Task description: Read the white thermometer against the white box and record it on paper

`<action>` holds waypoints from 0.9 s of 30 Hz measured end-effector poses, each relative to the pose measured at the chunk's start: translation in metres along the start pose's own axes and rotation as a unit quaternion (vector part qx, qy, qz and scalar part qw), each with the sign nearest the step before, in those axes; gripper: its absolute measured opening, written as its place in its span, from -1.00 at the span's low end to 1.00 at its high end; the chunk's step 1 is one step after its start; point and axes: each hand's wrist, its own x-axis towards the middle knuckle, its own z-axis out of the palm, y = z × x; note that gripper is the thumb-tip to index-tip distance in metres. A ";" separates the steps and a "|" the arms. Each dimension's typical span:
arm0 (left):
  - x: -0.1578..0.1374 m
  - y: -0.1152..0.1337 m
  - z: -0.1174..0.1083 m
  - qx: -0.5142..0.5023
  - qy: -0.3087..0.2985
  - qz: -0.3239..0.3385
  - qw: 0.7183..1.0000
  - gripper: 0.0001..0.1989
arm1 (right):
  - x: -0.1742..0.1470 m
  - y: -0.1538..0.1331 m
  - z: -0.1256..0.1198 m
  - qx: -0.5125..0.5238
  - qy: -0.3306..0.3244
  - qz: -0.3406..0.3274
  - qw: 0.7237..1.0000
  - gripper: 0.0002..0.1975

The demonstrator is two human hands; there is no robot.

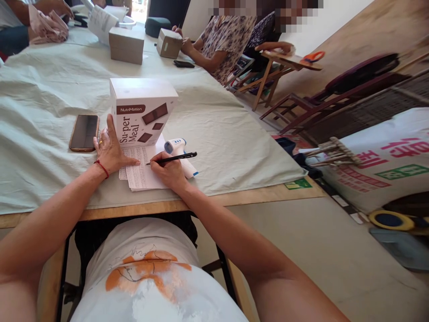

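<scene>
My right hand grips a black pen, its tip touching sheets of paper covered in small rows of writing. With thumb and fingers spread, my left hand presses the thumb on the paper, while its forefinger rests along the side of a white box printed "NutriMotion Su-per Meal". The box stands upright at the far end of the sheets and covers part of them. Partly behind my right hand lies a white and blue handheld thermometer. A phone lies left of my left hand.
The table is spread with a pale green cloth. Further back are a cardboard box and a smaller box, near another person's hands. Another person sits at the far left. To the right are a wooden chair and a large printed sack.
</scene>
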 end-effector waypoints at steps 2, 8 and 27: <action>0.000 -0.001 0.001 -0.001 0.000 0.001 1.000 0.78 | 0.000 0.000 0.000 0.003 -0.002 0.002 1.000 -0.91; 0.002 -0.005 0.003 -0.008 0.012 0.017 1.000 0.78 | 0.001 -0.001 -0.001 0.001 -0.006 0.008 1.000 -0.91; -0.003 0.006 -0.004 0.029 -0.011 -0.011 0.999 0.73 | 0.000 -0.003 -0.001 -0.010 0.005 0.013 1.000 -0.93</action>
